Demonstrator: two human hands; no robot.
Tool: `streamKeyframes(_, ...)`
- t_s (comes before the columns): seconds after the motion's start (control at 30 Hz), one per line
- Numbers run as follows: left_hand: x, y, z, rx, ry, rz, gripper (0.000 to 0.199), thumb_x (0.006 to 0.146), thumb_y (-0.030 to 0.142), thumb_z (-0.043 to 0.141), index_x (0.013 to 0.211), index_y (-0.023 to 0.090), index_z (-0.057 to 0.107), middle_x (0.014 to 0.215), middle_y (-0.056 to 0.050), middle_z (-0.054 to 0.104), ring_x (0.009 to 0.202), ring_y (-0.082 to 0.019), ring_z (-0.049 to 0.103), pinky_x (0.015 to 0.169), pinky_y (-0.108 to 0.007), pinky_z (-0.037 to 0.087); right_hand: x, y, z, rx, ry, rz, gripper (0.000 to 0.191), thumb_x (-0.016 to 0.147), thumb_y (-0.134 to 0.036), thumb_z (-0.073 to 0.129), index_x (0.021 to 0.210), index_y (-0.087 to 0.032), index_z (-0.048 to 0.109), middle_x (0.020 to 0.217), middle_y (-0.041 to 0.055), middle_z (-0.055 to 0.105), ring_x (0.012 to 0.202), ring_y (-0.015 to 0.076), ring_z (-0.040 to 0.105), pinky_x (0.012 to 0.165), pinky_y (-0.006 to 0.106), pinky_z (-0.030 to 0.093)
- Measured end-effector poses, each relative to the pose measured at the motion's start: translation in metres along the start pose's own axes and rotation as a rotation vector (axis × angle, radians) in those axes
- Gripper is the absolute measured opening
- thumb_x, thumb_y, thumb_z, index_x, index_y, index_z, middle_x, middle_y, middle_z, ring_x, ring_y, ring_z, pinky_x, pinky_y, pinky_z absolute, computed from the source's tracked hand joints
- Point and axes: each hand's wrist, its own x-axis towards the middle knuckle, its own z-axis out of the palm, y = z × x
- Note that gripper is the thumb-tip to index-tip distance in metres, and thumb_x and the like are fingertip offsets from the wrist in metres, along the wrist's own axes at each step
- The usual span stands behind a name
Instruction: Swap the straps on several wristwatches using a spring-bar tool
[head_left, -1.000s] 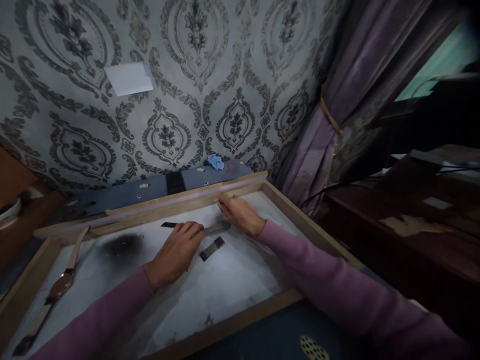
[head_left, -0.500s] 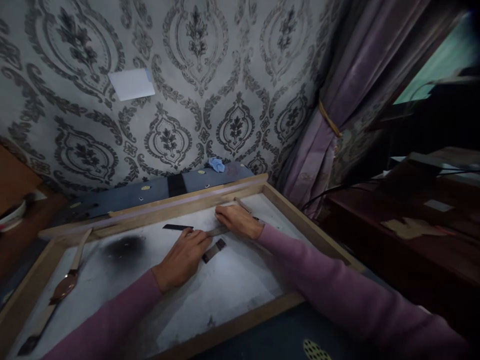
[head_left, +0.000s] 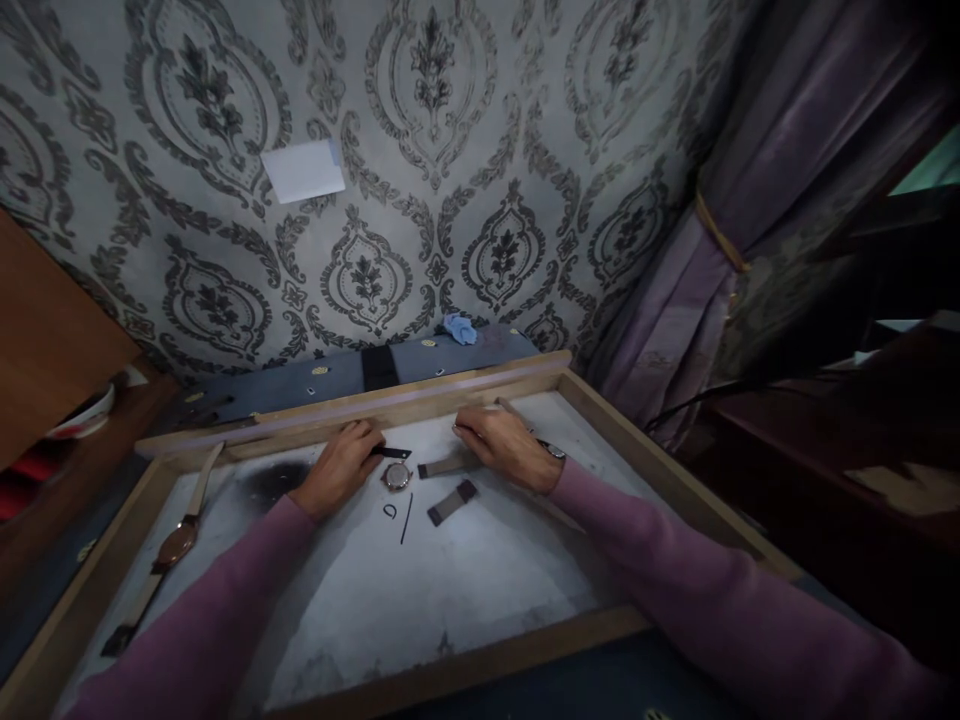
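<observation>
My left hand (head_left: 343,468) rests on the white tray floor with its fingers curled against a small black strip (head_left: 396,453). A round watch case (head_left: 397,476) lies just right of those fingertips. Bent over at the tray's back right, my right hand (head_left: 501,440) has its fingers pressed together; what they hold is too small to make out. A grey mesh strap (head_left: 444,466) extends from beneath it. Nearer me lie a second short strap piece (head_left: 453,502), a thin dark stick (head_left: 406,519) and a small dark curled piece (head_left: 390,511).
A wooden frame (head_left: 615,622) borders the tray. A large watch (head_left: 176,545) with a light strap lies at its left. Another watch (head_left: 553,450) is beside my right wrist. Blue crumpled cloth (head_left: 460,329) sits behind the frame, near the patterned wall.
My left hand has moved left, away from the mesh strap, uncovering the watch case, stick and curled piece. My right hand stays near the back right. The view has shifted.
</observation>
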Motion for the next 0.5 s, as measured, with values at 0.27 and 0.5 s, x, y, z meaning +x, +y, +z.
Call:
streamKeyframes(0.27,-0.005,-0.008,0.0,0.024,0.009,-0.115,0.01,0.087,0.013,0.052,0.087,0.019,0.059,0.09,-0.006,0.06,0.086,-0.025,0.057,0.077,-0.036,0.045,-0.001,0.0,0.006,0.028,0.006,-0.045,0.023,0.096,-0.019,0.046,0.078,-0.014,0.059,0.08,0.0061,0.063,0.073,0.0164,0.056,0.067,0.025,0.033)
streamKeyframes(0.5,-0.018,0.013,-0.004,-0.093,0.047,-0.169,0.012,0.089,0.014,0.045,0.091,0.019,0.055,0.091,-0.007,0.059,0.085,-0.023,0.057,0.076,-0.036,0.045,-0.005,-0.012,0.001,0.088,0.01,-0.061,0.024,0.095,-0.019,0.046,0.078,-0.015,0.062,0.082,0.0065,0.063,0.073,0.0157,0.057,0.066,0.024,0.035)
